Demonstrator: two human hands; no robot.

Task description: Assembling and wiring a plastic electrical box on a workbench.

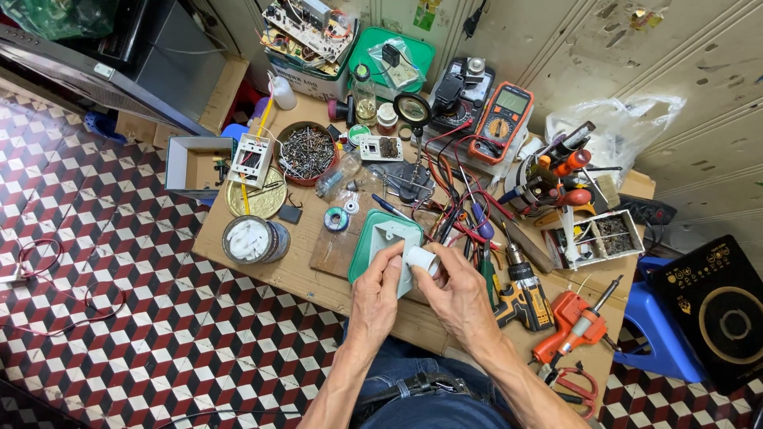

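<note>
We look down on a floor (119,318) of red, white and black cube-pattern tiles, with scuffed cream wall panels (620,48) at the far side. A low wooden table (286,266) of bare board fills the middle, crowded with tools.

On it, from large to small: an orange multimeter (501,121) at the far right, a yellow-and-black drill (520,295) near right, an orange solder gun (576,326) beside it, a round bowl of screws (307,152) at far left, a lidded tin (253,240) at left, and a small solder spool (336,219).

At the near edge our left hand (377,298) is clenched on the near end of a white plastic box (389,250), thumb on top, fingers under. The box lies over a green square lid (367,246) and tilts toward us. Our right hand (457,294) grasps a short white tube (421,258) between thumb and fingertips, its end touching the box's right side. The plastic looks smooth and matte.
</note>
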